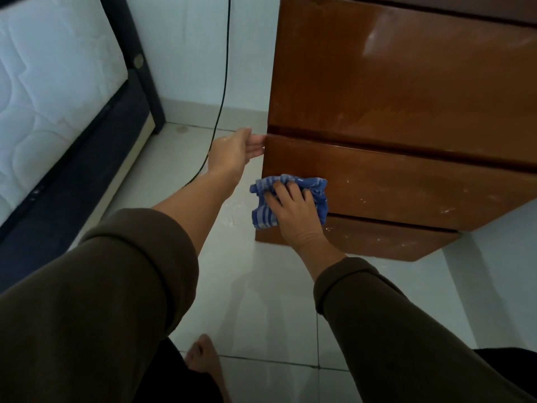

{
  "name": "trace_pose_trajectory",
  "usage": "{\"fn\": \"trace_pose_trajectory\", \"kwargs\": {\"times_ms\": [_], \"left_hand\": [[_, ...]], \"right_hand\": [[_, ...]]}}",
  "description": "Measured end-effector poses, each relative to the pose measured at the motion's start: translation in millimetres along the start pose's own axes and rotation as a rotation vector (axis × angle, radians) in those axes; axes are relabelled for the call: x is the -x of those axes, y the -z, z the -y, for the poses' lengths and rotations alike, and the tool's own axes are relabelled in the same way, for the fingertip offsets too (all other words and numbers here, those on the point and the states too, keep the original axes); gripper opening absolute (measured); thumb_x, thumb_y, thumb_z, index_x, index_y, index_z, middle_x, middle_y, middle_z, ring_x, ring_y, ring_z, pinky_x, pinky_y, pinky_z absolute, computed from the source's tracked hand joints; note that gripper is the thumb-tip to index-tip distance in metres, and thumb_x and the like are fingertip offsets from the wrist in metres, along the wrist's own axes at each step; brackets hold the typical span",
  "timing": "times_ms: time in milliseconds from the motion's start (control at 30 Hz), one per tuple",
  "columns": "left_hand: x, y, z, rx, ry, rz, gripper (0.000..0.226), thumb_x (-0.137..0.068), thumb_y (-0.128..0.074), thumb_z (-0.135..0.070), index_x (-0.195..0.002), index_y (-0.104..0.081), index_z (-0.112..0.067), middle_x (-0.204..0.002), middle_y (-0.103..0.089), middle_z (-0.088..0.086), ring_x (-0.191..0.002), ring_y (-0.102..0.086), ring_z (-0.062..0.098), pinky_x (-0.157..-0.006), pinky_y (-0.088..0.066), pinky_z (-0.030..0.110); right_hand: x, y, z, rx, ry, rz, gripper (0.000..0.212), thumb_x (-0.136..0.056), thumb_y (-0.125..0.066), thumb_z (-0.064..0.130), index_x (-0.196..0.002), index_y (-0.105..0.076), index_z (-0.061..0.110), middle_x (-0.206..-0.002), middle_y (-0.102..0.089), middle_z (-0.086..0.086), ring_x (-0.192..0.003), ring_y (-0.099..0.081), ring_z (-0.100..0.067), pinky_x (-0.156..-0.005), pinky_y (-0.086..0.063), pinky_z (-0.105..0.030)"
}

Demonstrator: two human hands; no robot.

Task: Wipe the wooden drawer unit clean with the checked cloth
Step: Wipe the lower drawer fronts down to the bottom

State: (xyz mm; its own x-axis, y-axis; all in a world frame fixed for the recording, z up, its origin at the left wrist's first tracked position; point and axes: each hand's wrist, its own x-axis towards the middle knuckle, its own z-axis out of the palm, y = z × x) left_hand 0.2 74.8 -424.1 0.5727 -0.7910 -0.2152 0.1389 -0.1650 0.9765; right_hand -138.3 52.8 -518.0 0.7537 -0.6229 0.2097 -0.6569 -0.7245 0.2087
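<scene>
The wooden drawer unit [406, 97] fills the upper right, glossy brown, with stacked drawer fronts and pale specks on the lower ones. My right hand [293, 210] presses the bunched blue and white checked cloth [315, 189] flat against the left end of the lower drawer front. My left hand [241, 148] reaches to the unit's left edge at the gap between two drawers; its fingertips go behind that edge and are hidden.
A bed with a white quilted mattress [52, 91] and dark frame [72, 193] stands at the left. A black cable [222, 91] hangs down the white wall to the pale tiled floor [261, 301]. My bare foot [203, 359] rests on the tiles below.
</scene>
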Motion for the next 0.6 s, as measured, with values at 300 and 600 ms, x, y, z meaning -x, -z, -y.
{"fn": "trace_pose_trajectory", "kwargs": {"times_ms": [300,600], "left_hand": [[4.5,0.7,5.7,-0.028,-0.024,0.001,0.030,-0.098,-0.041,-0.023,-0.089,-0.069,-0.015,-0.089,-0.071,-0.002,-0.081,-0.068,0.005,-0.089,-0.050,0.023],[29.5,-13.4,9.7,-0.541,-0.306,-0.218,0.040,-0.100,-0.034,-0.025,-0.080,-0.067,-0.013,-0.080,-0.064,-0.002,-0.076,-0.062,0.015,-0.074,-0.048,0.025]], "right_hand": [[8.2,-23.8,-9.5,-0.100,0.059,0.485,0.044,-0.095,-0.048,0.013,-0.139,-0.046,0.017,-0.150,-0.030,-0.003,-0.139,-0.025,-0.025,-0.110,-0.033,-0.039],[31.3,37.6,-48.3,-0.166,0.020,0.317,0.047,-0.089,-0.051,0.005,-0.133,-0.053,0.022,-0.135,-0.048,-0.009,-0.114,-0.047,-0.037,-0.091,-0.046,-0.046]]}}
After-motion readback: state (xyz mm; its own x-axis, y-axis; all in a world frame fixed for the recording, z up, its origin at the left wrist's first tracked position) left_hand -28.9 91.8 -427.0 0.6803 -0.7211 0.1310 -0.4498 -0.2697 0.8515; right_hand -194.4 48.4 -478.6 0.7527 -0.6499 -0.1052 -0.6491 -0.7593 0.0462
